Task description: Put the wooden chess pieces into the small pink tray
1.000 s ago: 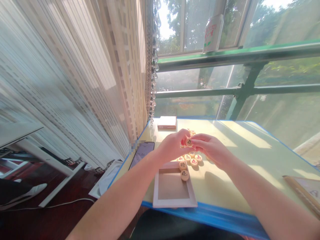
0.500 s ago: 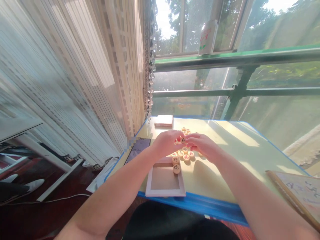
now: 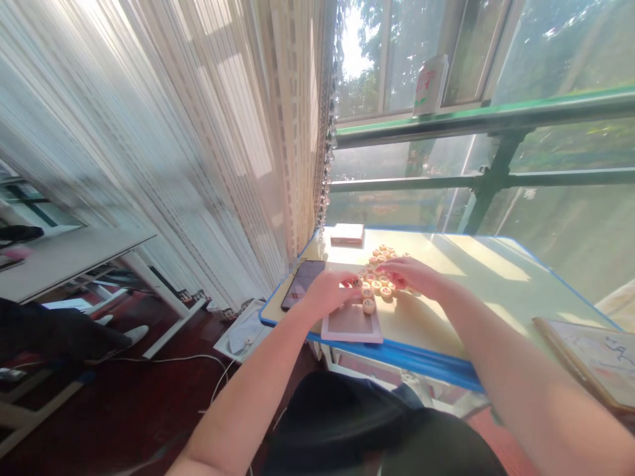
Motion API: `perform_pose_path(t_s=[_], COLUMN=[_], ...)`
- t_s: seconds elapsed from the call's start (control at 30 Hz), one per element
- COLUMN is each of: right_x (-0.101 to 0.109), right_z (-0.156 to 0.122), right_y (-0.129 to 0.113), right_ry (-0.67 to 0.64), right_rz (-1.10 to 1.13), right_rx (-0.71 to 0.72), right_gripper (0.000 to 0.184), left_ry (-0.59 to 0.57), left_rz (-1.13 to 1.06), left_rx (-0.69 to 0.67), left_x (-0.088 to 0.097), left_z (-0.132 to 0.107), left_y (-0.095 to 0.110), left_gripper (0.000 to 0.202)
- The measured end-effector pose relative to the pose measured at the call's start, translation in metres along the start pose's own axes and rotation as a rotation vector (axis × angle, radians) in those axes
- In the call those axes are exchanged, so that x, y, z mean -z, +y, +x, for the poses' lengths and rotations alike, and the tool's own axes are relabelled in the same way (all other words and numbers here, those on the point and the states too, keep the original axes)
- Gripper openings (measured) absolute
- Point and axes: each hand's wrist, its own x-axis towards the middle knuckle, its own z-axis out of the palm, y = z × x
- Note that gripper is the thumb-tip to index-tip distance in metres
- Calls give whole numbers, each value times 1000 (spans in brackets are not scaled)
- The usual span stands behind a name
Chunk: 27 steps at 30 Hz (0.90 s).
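Observation:
In the head view, my left hand (image 3: 331, 291) pinches a round wooden Chinese chess piece (image 3: 356, 282) with a dark character, over the back left of a shallow open box (image 3: 379, 329). At the box's right side sits another chess piece (image 3: 368, 306), with one more just behind it. My right hand (image 3: 414, 273) has its fingers stretched over the right part of a cluster of chess pieces (image 3: 385, 291). Nothing shows in its grip. Fingers of both hands hide part of the cluster.
A phone (image 3: 303, 281) lies left of my left hand on the pale, blue-edged table (image 3: 461, 311). A small white box (image 3: 347, 234) stands at the back. A wood-framed board (image 3: 585, 357) is at right. A can (image 3: 429, 86) stands on the window rail. Another person's leg (image 3: 64, 330) shows at left.
My hands have moved apart. The left has come toward the box with a piece, while the right has drawn off over the cluster. The camera view has turned left.

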Motion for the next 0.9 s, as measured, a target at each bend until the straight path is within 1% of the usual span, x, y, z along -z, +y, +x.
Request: perform_pose_path(t_s=[0.07, 0.13, 0.2, 0.23, 0.3, 0.37, 0.43, 0.5, 0.57, 0.7, 0.9], right_x=[-5, -8, -9, -9, -8, -7, -7, -7, -7, -8, -12], right_z=[-2, -2, 1, 3, 7, 10, 12, 11, 10, 6, 1], right_y=[1, 3, 8, 11, 17, 21, 24, 24, 22, 18, 13], right_ry=[50, 119, 171, 194, 220, 230, 227, 221, 217, 184, 20], right_rz=[-133, -240, -315, -346, -398, -424, -429, -428, -433, -468, -567], right_rx=[76, 166, 250, 268, 268, 249, 233, 223, 217, 230, 293], right_gripper=[27, 23, 23, 25, 27, 26, 24, 23, 22, 25, 22], left_ry=[74, 88, 58, 41, 9, -58, -147, -197, -196, -201, -182], left_rz=[-27, -15, 8, 10, -3, -6, 19, 39, 38, 24, 43], left_rx=[-8, -78, -129, -131, -104, -115, -143, -141, -134, -200, -163], left_x=[-4, -5, -4, -3, -2, -2, -2, -3, -4, -4, -8], left_z=[-9, -15, -21, -23, -29, -34, -37, -38, -37, -31, -27], left_y=[2, 6, 10, 10, 10, 7, 4, 2, 2, 5, 7], left_gripper=[29, 24, 19, 19, 22, 22, 21, 24, 27, 22, 23])
